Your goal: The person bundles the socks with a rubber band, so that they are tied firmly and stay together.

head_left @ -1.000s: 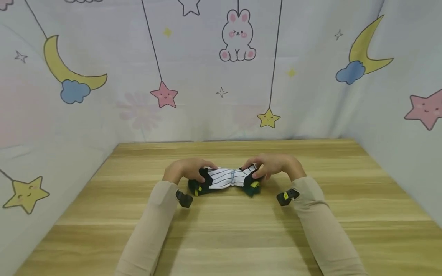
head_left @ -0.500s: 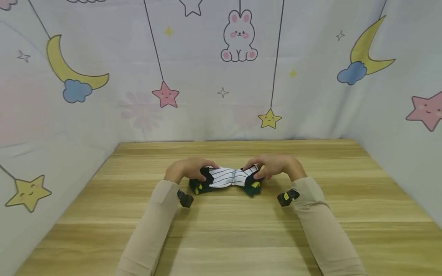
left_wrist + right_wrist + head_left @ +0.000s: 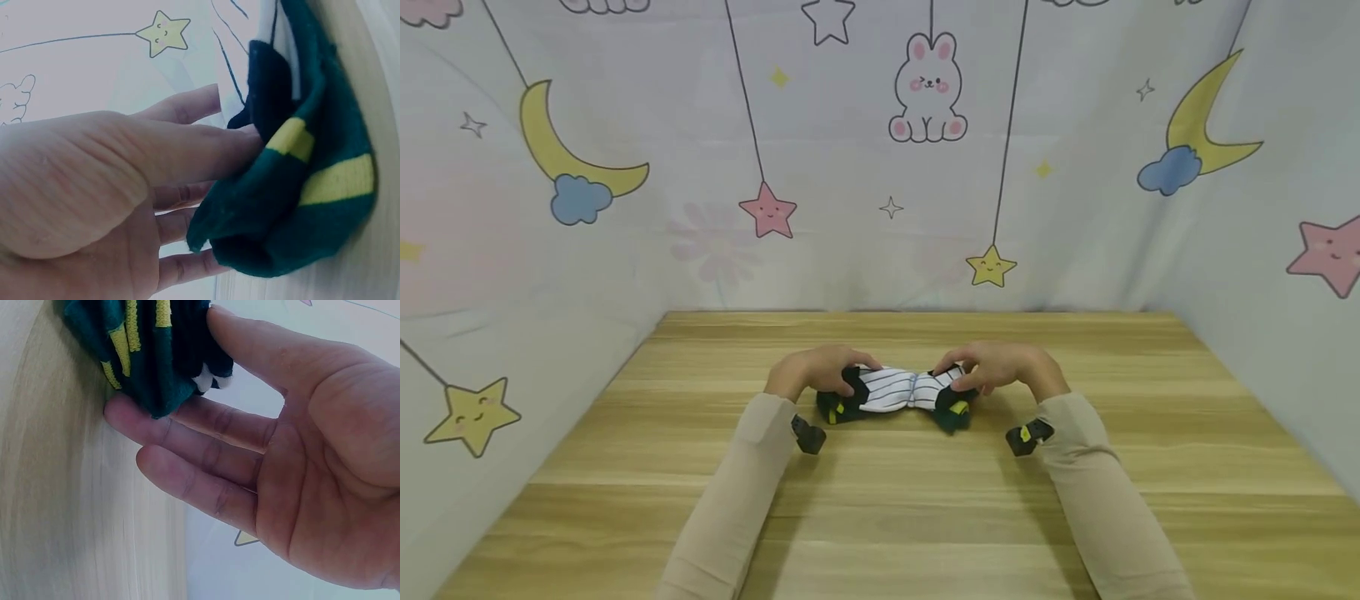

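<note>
A bundle of socks [image 3: 887, 389] lies crosswise on the wooden table, cinched around its middle by a thin pale blue band. White cloth with dark stripes shows on top, and dark green cloth with yellow bands [image 3: 337, 181] sticks out underneath at the ends. My left hand [image 3: 827, 368] holds the left end, its thumb against a black patch and its fingers on the far side. At the other end, my right hand [image 3: 996, 365] grips the cloth between thumb and fingers. In the right wrist view, two fingertips [image 3: 159, 462] extend below the green cloth [image 3: 164, 394].
The wooden table [image 3: 880, 500] reaches back to a white fabric backdrop [image 3: 842, 275] printed with stars, moons and a rabbit. Similar fabric stands along both sides. A black strap device [image 3: 808, 435] hangs at the left wrist and another black device [image 3: 1028, 437] at the right.
The head view has shifted slightly, so the whole scene sits a little lower and further right. Both hands keep their places on the sock bundle.
</note>
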`<state>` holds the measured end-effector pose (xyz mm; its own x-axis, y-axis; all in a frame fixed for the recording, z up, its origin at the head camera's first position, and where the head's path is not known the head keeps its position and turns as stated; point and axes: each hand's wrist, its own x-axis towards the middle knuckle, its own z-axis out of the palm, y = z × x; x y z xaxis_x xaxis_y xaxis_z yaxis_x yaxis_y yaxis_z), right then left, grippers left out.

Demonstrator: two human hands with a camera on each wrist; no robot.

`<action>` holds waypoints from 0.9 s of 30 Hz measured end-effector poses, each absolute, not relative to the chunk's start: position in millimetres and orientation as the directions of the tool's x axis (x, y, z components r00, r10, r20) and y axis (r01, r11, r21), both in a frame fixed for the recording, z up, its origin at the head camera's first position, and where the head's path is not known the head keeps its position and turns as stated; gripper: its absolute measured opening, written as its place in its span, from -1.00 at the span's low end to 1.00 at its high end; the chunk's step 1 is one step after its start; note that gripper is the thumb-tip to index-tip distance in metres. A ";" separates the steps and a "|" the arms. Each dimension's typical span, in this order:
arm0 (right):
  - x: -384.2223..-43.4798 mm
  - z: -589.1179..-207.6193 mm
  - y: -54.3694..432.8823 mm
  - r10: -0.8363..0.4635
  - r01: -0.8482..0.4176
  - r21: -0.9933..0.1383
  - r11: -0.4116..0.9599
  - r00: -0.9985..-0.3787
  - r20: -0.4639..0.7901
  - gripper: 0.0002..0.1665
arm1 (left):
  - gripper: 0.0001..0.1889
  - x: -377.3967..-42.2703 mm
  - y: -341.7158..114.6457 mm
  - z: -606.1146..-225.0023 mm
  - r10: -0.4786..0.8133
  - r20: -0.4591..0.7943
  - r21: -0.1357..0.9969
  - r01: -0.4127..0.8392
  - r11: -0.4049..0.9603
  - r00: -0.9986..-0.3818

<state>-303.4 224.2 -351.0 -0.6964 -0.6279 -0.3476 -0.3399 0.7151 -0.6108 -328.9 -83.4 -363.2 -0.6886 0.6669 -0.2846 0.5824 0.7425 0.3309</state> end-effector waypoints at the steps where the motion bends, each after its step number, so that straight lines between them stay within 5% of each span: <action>1: -303.1 -351.0 224.5 -0.629 -0.342 -0.611 0.714 -0.697 -0.345 -0.55 | -0.40 -328.9 -83.3 -363.1 0.668 -0.284 0.334 0.582 0.742 -0.688; 9: -299.3 -347.5 229.0 -0.632 -0.357 -0.621 0.697 -0.716 -0.297 -0.57 | -0.48 -327.2 -84.8 -361.0 0.648 -0.242 0.396 0.536 0.745 -0.722; 17: -297.2 -340.4 236.4 -0.600 -0.417 -0.576 0.703 -0.783 -0.165 -0.61 | -0.55 -328.5 -84.5 -352.2 0.652 -0.067 0.451 0.560 0.694 -0.755; 27: -296.0 -337.8 243.9 -0.516 -0.405 -0.544 0.734 -0.855 -0.059 -0.59 | -0.67 -328.1 -94.8 -347.8 0.495 0.186 0.475 0.519 0.711 -0.849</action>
